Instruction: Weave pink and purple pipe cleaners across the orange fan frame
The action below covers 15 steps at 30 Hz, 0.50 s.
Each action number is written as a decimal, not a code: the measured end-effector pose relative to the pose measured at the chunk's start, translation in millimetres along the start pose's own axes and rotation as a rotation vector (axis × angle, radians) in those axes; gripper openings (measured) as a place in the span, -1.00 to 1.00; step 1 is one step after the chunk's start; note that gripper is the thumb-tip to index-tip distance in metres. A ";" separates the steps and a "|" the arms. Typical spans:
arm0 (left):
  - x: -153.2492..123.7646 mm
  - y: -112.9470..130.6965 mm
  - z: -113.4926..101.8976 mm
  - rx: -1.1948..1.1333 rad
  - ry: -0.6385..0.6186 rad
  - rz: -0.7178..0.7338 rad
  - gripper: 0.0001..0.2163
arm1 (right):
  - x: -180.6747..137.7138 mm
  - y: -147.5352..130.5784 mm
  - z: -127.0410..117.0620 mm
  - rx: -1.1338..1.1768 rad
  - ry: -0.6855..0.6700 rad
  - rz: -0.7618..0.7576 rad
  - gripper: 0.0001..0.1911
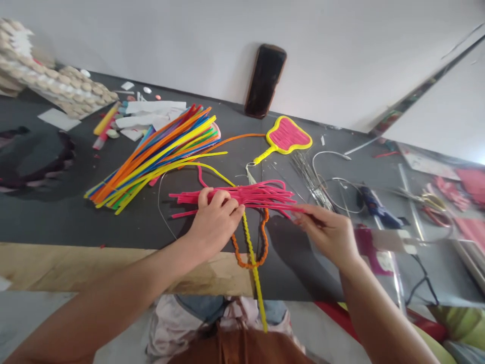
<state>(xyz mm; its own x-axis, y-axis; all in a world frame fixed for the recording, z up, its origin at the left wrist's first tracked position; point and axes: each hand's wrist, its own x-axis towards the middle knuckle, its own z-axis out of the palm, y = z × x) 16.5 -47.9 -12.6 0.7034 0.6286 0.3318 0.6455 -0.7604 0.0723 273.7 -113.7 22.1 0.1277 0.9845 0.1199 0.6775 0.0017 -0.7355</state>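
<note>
A bundle of pink pipe cleaners (261, 194) lies crosswise on the dark table in front of me. My left hand (217, 220) presses on the bundle's left half, its fingers curled over the stems. At the bundle's right end my right hand (328, 230) pinches the tip of one or more pink pipe cleaners; the exact number is unclear. Under the bundle, a twisted yellow pipe cleaner (256, 280) runs toward me past the table edge. An orange twisted loop (265, 237) crosses it. Behind lies a pink and yellow fan-shaped piece (288, 135) with a yellow handle.
Multicoloured pipe cleaners (159, 156) are heaped on the left. A phone (265, 81) leans against the wall. Thin wires (310, 177), a glue gun (379, 207) and scissors (434, 202) lie to the right. A shell-like woven piece (56, 81) stands at far left.
</note>
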 end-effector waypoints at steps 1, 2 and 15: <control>0.0 -0.1 0.2 -0.014 -0.002 -0.007 -0.77 | -0.2 -1.7 3.7 0.041 -0.025 -0.009 -0.77; 0.0 -0.2 0.3 -0.024 -0.004 -0.011 -0.77 | -0.2 -2.8 7.8 0.079 -0.046 -0.010 -0.77; 0.7 1.5 4.1 0.045 0.028 0.000 -0.83 | 48.5 -2.2 49.1 -0.229 -0.095 -0.552 -0.77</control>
<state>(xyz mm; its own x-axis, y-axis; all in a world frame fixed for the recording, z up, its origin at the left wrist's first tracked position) 19.2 -48.0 -16.1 0.6954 0.6230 0.3583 0.6583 -0.7521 0.0302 242.8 -57.4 -3.2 -0.3452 0.8601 0.3756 0.7654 0.4896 -0.4178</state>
